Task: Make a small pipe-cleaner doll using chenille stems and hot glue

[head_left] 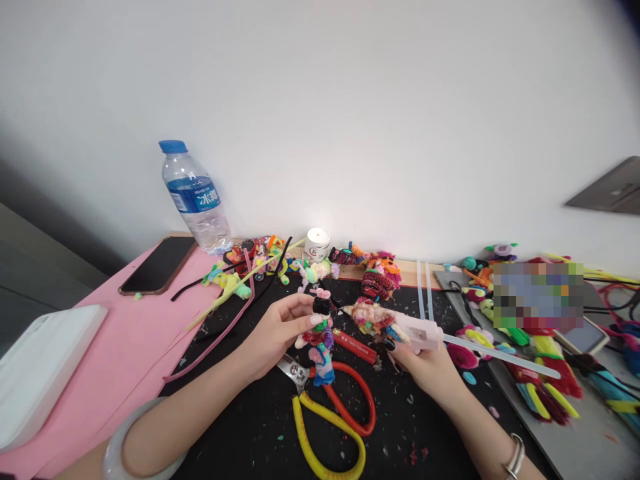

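Observation:
My left hand (285, 328) pinches a small pipe-cleaner doll (323, 363) near its black and pink top; the doll hangs upright with a blue lower end. In my right hand (427, 367) is a pale pink hot glue gun (419, 331), its front wrapped in fuzzy colored fibers. A long translucent glue stick (505, 358) juts from its rear. The gun's nozzle points left, close beside the doll's upper part; whether they touch I cannot tell. Below the doll, scissors (299, 375) with one red and one yellow handle lie on the black mat (250, 433).
A water bottle (197, 207) leans against the wall, near a phone (159, 265). A white box-like object (53, 373) rests on pink sheet (135, 353). Along the wall are several pipe-cleaner figures, a white spool (317, 243) and two spare glue sticks (425, 290). More figures crowd the grey board (595, 433).

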The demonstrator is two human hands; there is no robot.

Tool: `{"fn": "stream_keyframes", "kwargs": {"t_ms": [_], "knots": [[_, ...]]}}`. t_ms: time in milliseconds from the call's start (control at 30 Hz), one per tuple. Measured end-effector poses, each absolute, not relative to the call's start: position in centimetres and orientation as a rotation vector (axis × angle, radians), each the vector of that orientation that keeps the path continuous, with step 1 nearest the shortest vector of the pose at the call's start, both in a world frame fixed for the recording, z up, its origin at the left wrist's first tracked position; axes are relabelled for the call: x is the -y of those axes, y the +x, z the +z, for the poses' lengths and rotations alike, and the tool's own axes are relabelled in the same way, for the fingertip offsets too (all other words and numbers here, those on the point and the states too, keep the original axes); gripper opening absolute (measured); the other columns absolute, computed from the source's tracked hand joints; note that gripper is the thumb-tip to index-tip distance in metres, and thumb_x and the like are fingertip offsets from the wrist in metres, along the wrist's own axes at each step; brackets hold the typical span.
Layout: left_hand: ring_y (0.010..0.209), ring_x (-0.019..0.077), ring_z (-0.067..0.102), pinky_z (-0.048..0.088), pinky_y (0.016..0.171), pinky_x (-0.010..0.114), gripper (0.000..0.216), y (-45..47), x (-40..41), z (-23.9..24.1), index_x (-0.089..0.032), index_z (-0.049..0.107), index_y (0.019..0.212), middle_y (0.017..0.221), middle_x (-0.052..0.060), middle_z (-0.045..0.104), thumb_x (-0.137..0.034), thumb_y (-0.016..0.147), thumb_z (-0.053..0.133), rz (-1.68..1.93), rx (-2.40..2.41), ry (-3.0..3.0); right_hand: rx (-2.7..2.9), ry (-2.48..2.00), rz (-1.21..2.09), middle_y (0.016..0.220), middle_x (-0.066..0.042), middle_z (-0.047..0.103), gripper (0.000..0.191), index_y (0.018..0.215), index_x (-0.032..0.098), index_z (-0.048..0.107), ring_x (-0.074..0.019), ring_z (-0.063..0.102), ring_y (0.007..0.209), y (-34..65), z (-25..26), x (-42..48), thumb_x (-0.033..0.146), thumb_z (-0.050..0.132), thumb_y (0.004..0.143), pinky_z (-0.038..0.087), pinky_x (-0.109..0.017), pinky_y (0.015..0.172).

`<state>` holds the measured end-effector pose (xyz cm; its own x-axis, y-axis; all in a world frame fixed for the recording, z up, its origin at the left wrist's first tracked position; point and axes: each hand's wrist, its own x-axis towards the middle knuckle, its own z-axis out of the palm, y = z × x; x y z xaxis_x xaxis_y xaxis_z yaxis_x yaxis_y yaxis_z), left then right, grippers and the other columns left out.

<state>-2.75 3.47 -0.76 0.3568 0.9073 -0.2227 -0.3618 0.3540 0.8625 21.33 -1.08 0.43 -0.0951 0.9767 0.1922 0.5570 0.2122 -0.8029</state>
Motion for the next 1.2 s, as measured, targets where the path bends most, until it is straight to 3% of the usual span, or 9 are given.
{"fn": "stream_keyframes", "kwargs": {"t_ms": [167, 367, 533, 633, 867, 967, 1033, 1133, 1200], "knots": [[0.064, 0.0084, 0.057, 0.034, 0.048, 0.017, 0.028, -2.8, -3.4, -0.9, -0.017, 0.064, 0.089, 0.079, 0.001, 0.066, -0.023, 0.064, 0.077, 0.953, -0.797, 0.825, 1.708, -1.449, 0.687, 0.060, -0.003, 0.064, 0.021, 0.083, 0.015, 0.065, -0.0166, 0.055, 0.051, 21.5, 0.2, 1.1, 0.030, 0.053, 0.076, 0.048, -0.027, 0.050], [0.074, 0.0118, 0.060, 0.040, 0.057, 0.018, 0.030, -2.9, -3.5, -0.8, -0.016, 0.064, 0.091, 0.083, 0.003, 0.066, -0.022, 0.065, 0.077, 0.968, -0.783, 0.766, 1.589, -1.636, 0.376, 0.078, -0.005, 0.067, 0.023, 0.094, 0.019, 0.063, -0.0205, 0.061, 0.065, 21.7, 0.2, 0.9, 0.032, 0.052, 0.080, 0.049, -0.029, 0.059], [0.060, 0.0059, 0.055, 0.032, 0.045, 0.014, 0.025, -3.0, -3.7, -0.5, -0.015, 0.063, 0.091, 0.081, 0.003, 0.065, -0.020, 0.069, 0.074, 0.944, -0.723, 0.744, 1.451, -1.834, 0.048, 0.103, -0.013, 0.060, 0.045, 0.122, 0.015, 0.043, -0.0267, 0.060, 0.086, 22.5, 0.5, 0.1, 0.035, 0.049, 0.082, 0.049, -0.036, 0.070], [0.059, 0.0055, 0.055, 0.030, 0.044, 0.013, 0.020, -3.2, -3.6, -0.3, -0.016, 0.063, 0.090, 0.078, 0.002, 0.065, -0.020, 0.072, 0.071, 0.919, -0.660, 0.728, 1.552, -1.917, -0.081, 0.112, -0.020, 0.053, 0.052, 0.128, 0.008, 0.035, -0.0322, 0.055, 0.099, 23.2, 0.2, -0.5, 0.031, 0.048, 0.083, 0.047, -0.042, 0.077], [0.081, 0.0163, 0.064, 0.045, 0.069, 0.023, 0.031, -3.7, -3.5, -0.4, -0.018, 0.060, 0.103, 0.085, 0.006, 0.068, -0.025, 0.075, 0.069, 0.841, -0.546, 0.703, 1.741, -2.305, -0.410, 0.105, -0.022, 0.056, 0.039, 0.117, 0.007, 0.048, -0.0389, 0.053, 0.093, 24.1, -0.9, -0.5, 0.025, 0.046, 0.082, 0.045, -0.050, 0.069], [0.082, 0.0170, 0.064, 0.046, 0.077, 0.027, 0.026, -3.8, -3.5, -0.3, -0.017, 0.063, 0.096, 0.084, 0.006, 0.069, -0.026, 0.073, 0.070, 0.821, -0.457, 0.670, 1.691, -2.090, -0.451, 0.114, -0.021, 0.052, 0.037, 0.114, 0.012, 0.050, -0.0395, 0.048, 0.102, 23.8, -0.1, -0.4, 0.028, 0.050, 0.081, 0.043, -0.054, 0.075], [0.081, 0.0169, 0.065, 0.047, 0.080, 0.029, 0.024, -3.7, -3.3, -0.2, -0.017, 0.064, 0.093, 0.084, 0.006, 0.069, -0.026, 0.072, 0.071, 0.795, -0.401, 0.648, 1.708, -1.778, -0.347, 0.112, -0.017, 0.053, 0.031, 0.112, 0.015, 0.050, -0.0331, 0.049, 0.105, 23.0, 0.7, 0.0, 0.025, 0.049, 0.083, 0.043, -0.048, 0.083], [0.081, 0.0174, 0.065, 0.047, 0.080, 0.030, 0.023, -3.6, -2.9, -0.1, -0.016, 0.065, 0.091, 0.085, 0.006, 0.069, -0.025, 0.071, 0.072, 0.737, -0.320, 0.628, 1.878, -1.429, -0.032, 0.092, -0.009, 0.059, 0.024, 0.109, 0.020, 0.050, -0.0222, 0.058, 0.081, 20.9, 1.4, 1.3, 0.017, 0.047, 0.085, 0.049, -0.035, 0.070], [0.081, 0.0175, 0.065, 0.047, 0.079, 0.030, 0.021, -3.4, -2.6, -0.1, -0.016, 0.066, 0.091, 0.086, 0.007, 0.068, -0.024, 0.072, 0.071, 0.696, -0.288, 0.616, 2.003, -1.239, 0.120, 0.094, -0.008, 0.061, 0.028, 0.111, 0.022, 0.049, -0.0207, 0.060, 0.081, 19.1, 1.2, 2.3, 0.014, 0.051, 0.084, 0.051, -0.032, 0.068]]}}
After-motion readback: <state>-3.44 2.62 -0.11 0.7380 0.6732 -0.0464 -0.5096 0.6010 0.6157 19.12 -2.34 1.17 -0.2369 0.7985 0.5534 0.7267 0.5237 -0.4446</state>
